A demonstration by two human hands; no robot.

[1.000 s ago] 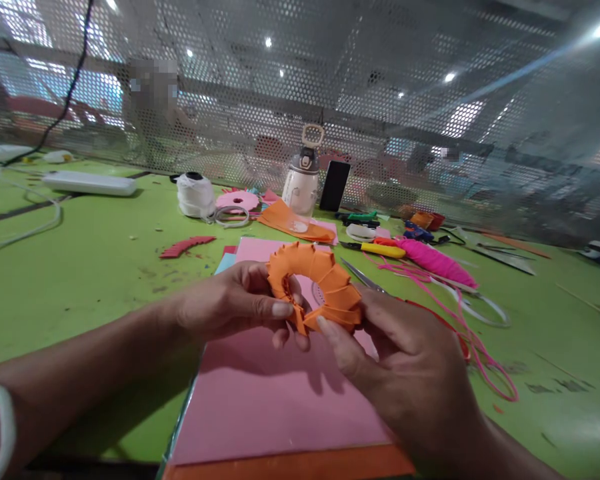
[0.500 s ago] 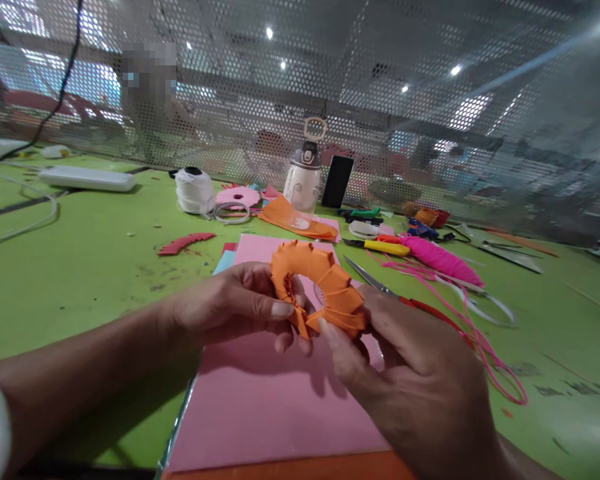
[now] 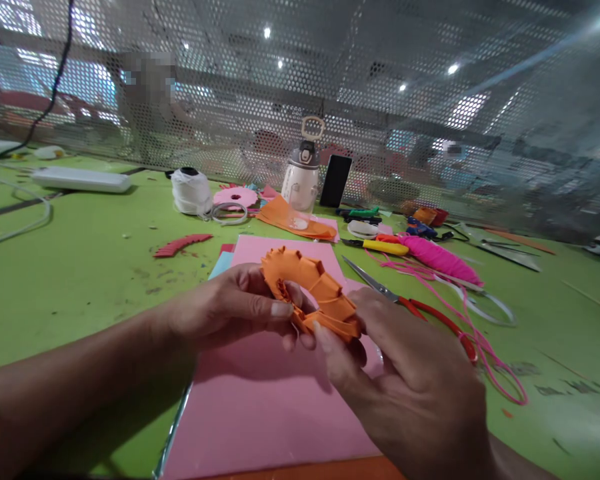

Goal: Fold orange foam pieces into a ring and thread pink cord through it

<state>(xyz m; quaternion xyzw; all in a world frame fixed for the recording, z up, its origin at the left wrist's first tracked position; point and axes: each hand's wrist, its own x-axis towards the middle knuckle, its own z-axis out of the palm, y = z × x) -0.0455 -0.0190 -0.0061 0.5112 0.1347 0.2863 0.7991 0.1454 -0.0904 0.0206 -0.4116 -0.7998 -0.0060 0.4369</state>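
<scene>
An orange folded-paper ring [image 3: 307, 273], pleated with a notched outer edge, is held up in front of me between both hands. My left hand [image 3: 245, 303] pinches its left end, thumb on the near side. My right hand [image 3: 405, 367] grips the right end, its thumb pressing the lower edge. The ring's two ends come close together at the bottom, between the thumbs. Beneath the hands lies a stack topped by pink paper [image 3: 275, 407], with an orange sheet showing at the near edge. Red-handled scissors [image 3: 380, 287] lie beside my right hand, partly behind it.
A red pleated strip [image 3: 183, 245] lies to the left, near a white thread spool [image 3: 191, 192]. Farther back stand a bottle [image 3: 301, 177] and a phone [image 3: 336, 181]. Pink yarn [image 3: 443, 260] and a yellow-handled tool [image 3: 385, 248] lie at right. A perforated metal screen [image 3: 220, 113] rises behind.
The orange ring has tilted flatter, and its ends have come closer together at the bottom. Both hands keep their hold. The view has shifted slightly, and more of the scissors' handles shows.
</scene>
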